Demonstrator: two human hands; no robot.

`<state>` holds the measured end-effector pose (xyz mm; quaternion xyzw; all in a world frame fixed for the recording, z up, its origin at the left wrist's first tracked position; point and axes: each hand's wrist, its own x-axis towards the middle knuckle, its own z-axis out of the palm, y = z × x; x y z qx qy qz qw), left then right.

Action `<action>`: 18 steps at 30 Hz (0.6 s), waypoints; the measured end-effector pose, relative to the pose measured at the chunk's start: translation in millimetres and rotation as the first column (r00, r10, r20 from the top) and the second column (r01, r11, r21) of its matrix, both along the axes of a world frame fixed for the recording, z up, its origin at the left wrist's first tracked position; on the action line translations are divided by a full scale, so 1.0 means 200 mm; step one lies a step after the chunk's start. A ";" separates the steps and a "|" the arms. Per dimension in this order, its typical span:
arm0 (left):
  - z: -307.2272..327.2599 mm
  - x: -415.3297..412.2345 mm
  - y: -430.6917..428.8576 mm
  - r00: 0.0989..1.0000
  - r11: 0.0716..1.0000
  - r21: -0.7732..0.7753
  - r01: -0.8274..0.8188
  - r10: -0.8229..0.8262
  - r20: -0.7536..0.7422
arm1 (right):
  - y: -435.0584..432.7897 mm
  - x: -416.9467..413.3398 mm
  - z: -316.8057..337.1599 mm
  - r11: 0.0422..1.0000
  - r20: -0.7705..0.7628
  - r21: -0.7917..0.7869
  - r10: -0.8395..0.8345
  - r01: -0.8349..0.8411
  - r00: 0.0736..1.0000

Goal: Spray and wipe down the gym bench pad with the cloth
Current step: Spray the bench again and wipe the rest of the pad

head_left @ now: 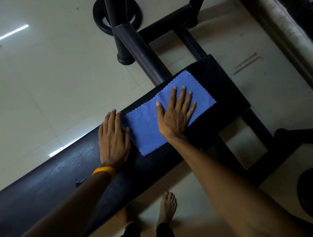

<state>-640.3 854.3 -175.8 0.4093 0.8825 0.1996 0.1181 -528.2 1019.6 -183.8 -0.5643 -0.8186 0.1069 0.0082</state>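
Cloth: blue scallop-edged microfibre cloth (152, 122) spread on the long black padded bench pad (54, 177).
Right hand (176, 113): flat, fingers splayed, pressing the cloth.
Left hand (113, 138): flat beside the cloth, gripping nothing.

The cloth (168, 113) is a plain mid-blue with a fine, fuzzy texture and zigzag-cut edges. The bench pad (50, 179) beneath it is black, with a dull bluish sheen and pale scuffs and specks along its left stretch. The frame tubes (140, 51) are black too, one with a faint purplish cast. The weight plates (117, 11) on the floor are black. The floor tiles (38, 80) are pale greenish cream with thin darker grout lines and white streaks of reflected light. A wristband (103, 171) is bright orange-yellow. The trouser cuffs (164, 234) at the bottom edge are black.
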 end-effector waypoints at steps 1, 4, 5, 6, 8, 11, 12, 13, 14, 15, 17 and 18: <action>-0.02 -0.01 0.01 0.999 0.999 -0.013 0.036 -0.036 0.003 | 0.05 0.08 -0.01 0.990 0.046 0.017 0.138 -0.139 0.989; -0.06 -0.01 0.05 0.987 0.986 -0.055 0.158 -0.159 -0.009 | 0.35 0.32 -0.02 0.892 0.130 0.054 0.440 -0.449 0.889; -0.06 -0.01 0.05 0.980 0.977 -0.094 0.191 -0.196 -0.037 | 0.46 0.38 -0.01 0.898 0.139 0.047 0.427 -0.437 0.893; -0.07 0.00 0.05 0.974 0.969 -0.135 0.208 -0.218 -0.066 | 0.53 0.39 0.00 0.927 0.145 0.044 0.362 -0.372 0.921; -0.09 0.00 0.06 0.969 0.962 -0.182 0.204 -0.225 -0.099 | 0.55 0.34 0.00 0.976 0.148 0.058 0.200 -0.210 0.969; -0.09 0.00 0.05 0.967 0.958 -0.197 0.209 -0.232 -0.101 | 0.33 0.24 -0.01 0.976 0.167 0.081 0.184 -0.200 0.969; -0.09 0.00 0.06 0.967 0.958 -0.196 0.211 -0.234 -0.102 | 0.26 0.25 -0.01 0.959 0.188 0.081 0.252 -0.270 0.949; -0.09 0.00 0.06 0.966 0.957 -0.197 0.212 -0.236 -0.104 | 0.22 0.27 -0.01 0.929 0.206 0.076 0.340 -0.361 0.918; -0.09 0.00 0.06 0.966 0.957 -0.200 0.211 -0.235 -0.108 | 0.24 0.31 0.00 0.884 0.209 0.054 0.445 -0.465 0.871; -0.09 0.00 0.06 0.965 0.957 -0.203 0.210 -0.235 -0.113 | 0.30 0.34 0.01 0.828 0.200 0.036 0.542 -0.559 0.816; -0.10 0.00 0.06 0.963 0.954 -0.214 0.212 -0.241 -0.121 | 0.52 0.37 0.02 0.770 0.188 0.018 0.624 -0.637 0.759; -0.10 0.00 0.06 0.962 0.953 -0.218 0.212 -0.242 -0.123 | 0.63 0.36 0.02 0.805 0.187 0.017 0.580 -0.593 0.793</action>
